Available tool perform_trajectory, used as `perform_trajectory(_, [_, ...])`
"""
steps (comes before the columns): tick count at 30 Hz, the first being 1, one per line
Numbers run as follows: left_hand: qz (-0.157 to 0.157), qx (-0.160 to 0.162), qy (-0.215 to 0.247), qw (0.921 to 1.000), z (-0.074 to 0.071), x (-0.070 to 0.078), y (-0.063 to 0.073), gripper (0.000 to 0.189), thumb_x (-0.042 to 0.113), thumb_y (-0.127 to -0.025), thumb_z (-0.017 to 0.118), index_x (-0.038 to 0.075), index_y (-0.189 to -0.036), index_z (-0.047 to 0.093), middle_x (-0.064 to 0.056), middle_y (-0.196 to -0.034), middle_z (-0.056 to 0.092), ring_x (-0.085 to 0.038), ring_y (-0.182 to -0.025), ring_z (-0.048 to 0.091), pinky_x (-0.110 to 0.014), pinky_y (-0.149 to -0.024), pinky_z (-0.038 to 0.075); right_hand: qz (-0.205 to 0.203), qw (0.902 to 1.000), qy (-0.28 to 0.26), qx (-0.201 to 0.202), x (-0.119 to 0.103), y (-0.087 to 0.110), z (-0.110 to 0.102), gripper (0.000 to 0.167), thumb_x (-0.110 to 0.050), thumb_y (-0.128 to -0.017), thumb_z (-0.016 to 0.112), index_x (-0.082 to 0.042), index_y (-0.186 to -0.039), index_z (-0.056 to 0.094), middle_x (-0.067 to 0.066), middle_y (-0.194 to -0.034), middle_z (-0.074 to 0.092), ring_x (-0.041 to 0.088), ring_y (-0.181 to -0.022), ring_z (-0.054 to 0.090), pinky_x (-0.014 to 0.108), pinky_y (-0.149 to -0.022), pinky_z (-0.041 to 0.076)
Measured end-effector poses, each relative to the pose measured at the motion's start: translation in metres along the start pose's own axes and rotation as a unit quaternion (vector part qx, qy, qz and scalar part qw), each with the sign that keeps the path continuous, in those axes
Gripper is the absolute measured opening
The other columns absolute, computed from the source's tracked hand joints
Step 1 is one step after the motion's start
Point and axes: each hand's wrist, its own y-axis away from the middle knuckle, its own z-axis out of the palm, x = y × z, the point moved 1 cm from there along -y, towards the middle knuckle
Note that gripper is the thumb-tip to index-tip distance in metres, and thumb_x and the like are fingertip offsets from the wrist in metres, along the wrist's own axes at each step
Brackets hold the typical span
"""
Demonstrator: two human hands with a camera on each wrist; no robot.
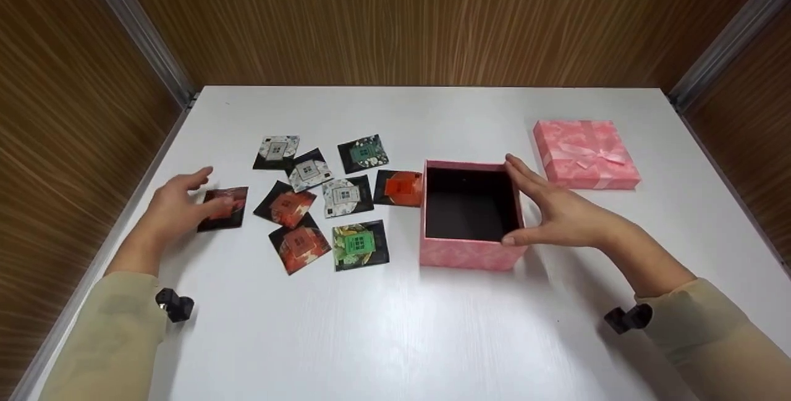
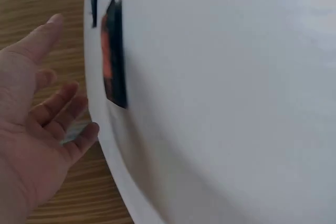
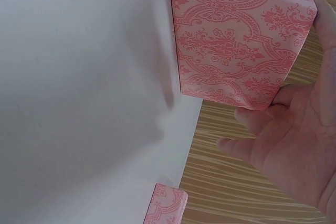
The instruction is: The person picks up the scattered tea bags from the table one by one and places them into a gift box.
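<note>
An open pink box point(image 1: 468, 254) with a dark inside stands on the white table. My right hand point(image 1: 556, 212) grips its right side, the thumb at the front corner and the fingers at the back one. The right wrist view shows the box's patterned side point(image 3: 231, 45) with my right hand point(image 3: 299, 135) against it. At the left, my left hand point(image 1: 176, 206) hovers by a dark red sachet point(image 1: 230, 219), the thumb over it. In the left wrist view the left hand point(image 2: 39, 114) has its fingers spread and holds nothing; a sachet point(image 2: 113, 56) lies beyond them.
Several flat sachets, among them a green one point(image 1: 361, 245), a white-patterned one point(image 1: 349, 196) and an orange one point(image 1: 398, 188), lie between my left hand and the box. A pink lid point(image 1: 587, 154) with a ribbon bow rests back right. Wood-grain panels point(image 1: 420, 24) border the table.
</note>
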Motion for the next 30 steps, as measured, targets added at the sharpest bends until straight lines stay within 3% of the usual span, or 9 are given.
perform_trajectory(3, [-0.002, -0.028, -0.019, 0.9994, 0.004, -0.011, -0.002, 0.093, 0.041, -0.099, 0.077, 0.0, -0.166, 0.027, -0.04, -0.16, 0.032, -0.059, -0.149, 0.027, -0.07, -0.118, 0.026, 0.001, 1.0, -0.007, 0.0, 0.001, 0.001, 0.001, 0.128, -0.06, -0.082, 0.087, -0.022, -0.172, 0.005, -0.007, -0.178, -0.003, 0.033, -0.161, 0.016, 0.06, -0.119, 0.035])
perform_trajectory(7, [0.006, -0.027, -0.042, 0.9987, 0.008, -0.017, -0.005, 0.091, 0.037, -0.098, 0.078, -0.002, -0.164, 0.031, -0.042, -0.158, 0.033, -0.059, -0.148, 0.028, -0.07, -0.118, 0.026, 0.003, 0.9999, -0.014, 0.001, 0.002, 0.003, 0.001, 0.128, -0.059, -0.082, 0.087, -0.021, -0.172, 0.005, -0.008, -0.178, -0.004, 0.033, -0.162, 0.014, 0.061, -0.12, 0.033])
perform_trajectory(21, [0.019, -0.019, -0.043, 0.9987, 0.008, -0.007, -0.006, 0.083, 0.032, -0.096, 0.082, 0.0, -0.161, 0.042, -0.041, -0.147, 0.048, -0.056, -0.139, 0.042, -0.066, -0.115, 0.032, -0.004, 0.9995, -0.03, 0.004, 0.003, 0.005, 0.001, 0.128, -0.054, -0.083, 0.088, -0.02, -0.172, 0.003, -0.009, -0.178, -0.006, 0.029, -0.162, 0.011, 0.06, -0.121, 0.031])
perform_trajectory(28, [0.014, 0.0, -0.019, 0.9997, 0.003, 0.004, -0.002, 0.049, 0.02, -0.101, 0.076, -0.002, -0.142, 0.065, -0.032, -0.134, 0.065, -0.046, -0.129, 0.058, -0.058, -0.107, 0.045, -0.007, 0.9997, -0.021, 0.006, 0.002, 0.002, 0.003, 0.125, -0.056, -0.085, 0.086, -0.022, -0.172, 0.004, -0.006, -0.178, -0.004, 0.032, -0.162, 0.013, 0.061, -0.121, 0.031])
perform_trajectory(30, [0.027, 0.016, -0.022, 0.9993, 0.0, 0.013, -0.002, 0.041, 0.019, -0.101, 0.075, -0.002, -0.137, 0.07, -0.03, -0.13, 0.068, -0.042, -0.12, 0.062, -0.049, -0.099, 0.051, -0.006, 0.9998, -0.019, 0.006, 0.002, 0.002, 0.002, 0.124, -0.057, -0.085, 0.086, -0.023, -0.172, 0.004, -0.006, -0.178, -0.003, 0.032, -0.162, 0.013, 0.061, -0.121, 0.03])
